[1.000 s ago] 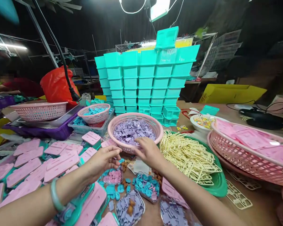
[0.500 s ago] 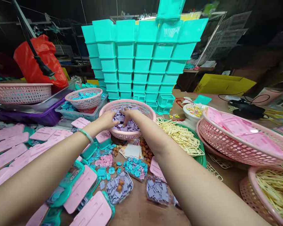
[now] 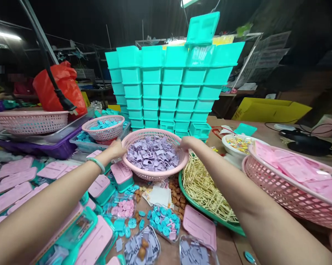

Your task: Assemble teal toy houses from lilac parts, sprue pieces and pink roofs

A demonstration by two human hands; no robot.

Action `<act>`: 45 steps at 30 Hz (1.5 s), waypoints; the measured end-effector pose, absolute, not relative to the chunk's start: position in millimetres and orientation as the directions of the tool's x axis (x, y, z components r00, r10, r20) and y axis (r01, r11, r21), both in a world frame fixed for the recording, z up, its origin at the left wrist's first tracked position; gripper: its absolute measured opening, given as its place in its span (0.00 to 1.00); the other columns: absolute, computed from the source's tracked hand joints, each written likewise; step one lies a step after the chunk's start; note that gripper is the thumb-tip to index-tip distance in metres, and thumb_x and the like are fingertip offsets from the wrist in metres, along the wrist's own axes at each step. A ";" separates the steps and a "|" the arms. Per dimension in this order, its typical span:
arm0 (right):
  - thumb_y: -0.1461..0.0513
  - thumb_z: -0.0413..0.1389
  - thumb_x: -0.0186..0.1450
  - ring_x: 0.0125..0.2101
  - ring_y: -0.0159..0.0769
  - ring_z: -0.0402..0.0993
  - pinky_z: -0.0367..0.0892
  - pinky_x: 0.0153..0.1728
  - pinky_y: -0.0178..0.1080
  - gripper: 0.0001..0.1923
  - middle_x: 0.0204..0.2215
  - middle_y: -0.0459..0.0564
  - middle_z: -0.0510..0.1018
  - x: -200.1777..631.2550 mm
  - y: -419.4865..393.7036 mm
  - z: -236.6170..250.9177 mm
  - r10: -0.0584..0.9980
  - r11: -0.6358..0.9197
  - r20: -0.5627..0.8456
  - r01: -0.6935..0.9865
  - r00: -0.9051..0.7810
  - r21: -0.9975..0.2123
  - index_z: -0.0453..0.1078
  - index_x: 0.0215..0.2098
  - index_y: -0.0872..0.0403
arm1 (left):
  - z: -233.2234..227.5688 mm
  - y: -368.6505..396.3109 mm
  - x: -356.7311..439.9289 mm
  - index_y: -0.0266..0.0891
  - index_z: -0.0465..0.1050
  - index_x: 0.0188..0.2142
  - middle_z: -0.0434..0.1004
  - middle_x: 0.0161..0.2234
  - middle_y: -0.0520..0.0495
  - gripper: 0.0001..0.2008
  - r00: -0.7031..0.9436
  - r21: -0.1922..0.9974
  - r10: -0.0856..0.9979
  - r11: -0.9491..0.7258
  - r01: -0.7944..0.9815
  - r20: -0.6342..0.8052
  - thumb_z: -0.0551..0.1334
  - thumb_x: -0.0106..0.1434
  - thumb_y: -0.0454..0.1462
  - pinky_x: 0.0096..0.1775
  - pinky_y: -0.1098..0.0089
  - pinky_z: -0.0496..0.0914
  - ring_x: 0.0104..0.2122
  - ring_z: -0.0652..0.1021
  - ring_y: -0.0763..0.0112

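A pink plastic basket (image 3: pixel 154 173) with perforated sides holds a heap of small purple plastic pieces (image 3: pixel 154 154). My left hand (image 3: pixel 117 149) grips its left rim, fingers partly hidden by the wrist and the basket. On the opposite side my right hand (image 3: pixel 187 142) is closed on the right rim, its fingertips out of sight. Just right of the basket, a green tray (image 3: pixel 186 191) bears a pile of pale yellow plastic frames (image 3: pixel 207 184). In front lie brown pieces (image 3: pixel 177 195) and a clear box of turquoise parts (image 3: pixel 164 221).
Stacked turquoise boxes (image 3: pixel 170 88) form a wall behind the basket. Pink-lidded boxes (image 3: pixel 99 184) crowd the left. A small basket of blue pieces (image 3: pixel 103 129) stands back left, a large basket of pink parts (image 3: pixel 292 184) at right. Clear boxes of grey-purple pieces (image 3: pixel 196 254) are near the front.
My hands have left the purple pieces inside the basket and moved apart to its left and right rims. The purple heap now looks spread more evenly. The view has shifted slightly.
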State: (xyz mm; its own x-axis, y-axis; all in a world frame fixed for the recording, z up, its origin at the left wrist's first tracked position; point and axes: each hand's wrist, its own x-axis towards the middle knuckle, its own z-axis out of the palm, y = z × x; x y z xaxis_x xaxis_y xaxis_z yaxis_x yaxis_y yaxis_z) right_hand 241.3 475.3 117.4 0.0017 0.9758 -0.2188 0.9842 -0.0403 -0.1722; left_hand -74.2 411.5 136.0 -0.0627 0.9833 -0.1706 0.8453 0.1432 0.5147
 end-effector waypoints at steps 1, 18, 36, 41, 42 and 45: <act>0.55 0.58 0.72 0.51 0.44 0.76 0.75 0.50 0.51 0.18 0.55 0.54 0.75 246.2 474.4 113.9 0.973 -0.084 -0.229 0.979 0.041 -0.185 0.70 0.57 0.54 | 134.5 411.0 -77.9 0.38 0.71 0.56 0.75 0.54 0.41 0.18 -0.104 0.546 0.971 0.209 0.811 -0.216 0.65 0.69 0.41 0.48 0.53 0.77 0.49 0.79 0.58; 0.62 0.56 0.72 0.41 0.41 0.77 0.75 0.43 0.44 0.13 0.44 0.56 0.78 261.5 432.2 135.0 0.992 -0.027 0.077 0.770 0.099 -0.637 0.71 0.53 0.59 | 157.9 353.8 -95.3 0.35 0.74 0.44 0.77 0.35 0.51 0.08 -0.247 0.970 0.938 0.241 -0.040 -0.243 0.64 0.70 0.38 0.30 0.71 0.75 0.28 0.77 0.74; 0.59 0.66 0.63 0.71 0.63 0.47 0.54 0.64 0.64 0.10 0.72 0.54 0.59 118.9 359.7 110.2 0.627 0.779 0.121 0.621 -0.770 -0.088 0.83 0.43 0.51 | 151.4 344.2 -83.0 0.36 0.73 0.27 0.75 0.21 0.55 0.14 -0.220 0.981 0.963 0.123 -0.149 -0.154 0.70 0.38 0.31 0.25 0.75 0.69 0.21 0.73 0.74; 0.61 0.62 0.65 0.72 0.63 0.45 0.53 0.64 0.67 0.08 0.72 0.48 0.58 119.1 358.9 104.1 0.685 0.727 0.132 0.661 -0.717 -0.186 0.84 0.39 0.48 | 149.3 347.1 -83.1 0.36 0.74 0.28 0.75 0.21 0.55 0.15 -0.213 0.981 0.965 0.122 -0.148 -0.152 0.70 0.37 0.32 0.23 0.75 0.69 0.21 0.72 0.74; 0.60 0.62 0.65 0.72 0.64 0.44 0.52 0.64 0.67 0.08 0.72 0.48 0.58 118.8 358.0 102.4 0.690 0.722 0.137 0.662 -0.711 -0.200 0.84 0.39 0.49 | 149.1 347.2 -82.8 0.36 0.74 0.28 0.75 0.21 0.55 0.15 -0.210 0.981 0.966 0.121 -0.149 -0.151 0.70 0.37 0.32 0.23 0.75 0.69 0.20 0.72 0.74; 0.58 0.63 0.64 0.73 0.64 0.42 0.50 0.65 0.67 0.08 0.72 0.49 0.58 117.0 355.3 97.8 0.700 0.713 0.156 0.668 -0.697 -0.214 0.84 0.37 0.50 | 149.8 345.8 -81.9 0.36 0.74 0.28 0.76 0.21 0.54 0.15 -0.199 0.982 0.969 0.114 -0.151 -0.143 0.70 0.36 0.32 0.22 0.75 0.69 0.20 0.72 0.74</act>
State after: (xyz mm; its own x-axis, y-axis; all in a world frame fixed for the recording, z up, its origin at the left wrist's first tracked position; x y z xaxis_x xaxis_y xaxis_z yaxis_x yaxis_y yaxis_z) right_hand 117.0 355.3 97.8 -0.6969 0.7000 0.1556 0.6680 0.7127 -0.2141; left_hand -81.9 345.8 149.8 -0.1991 0.9694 -0.1435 -0.1512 0.1143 0.9819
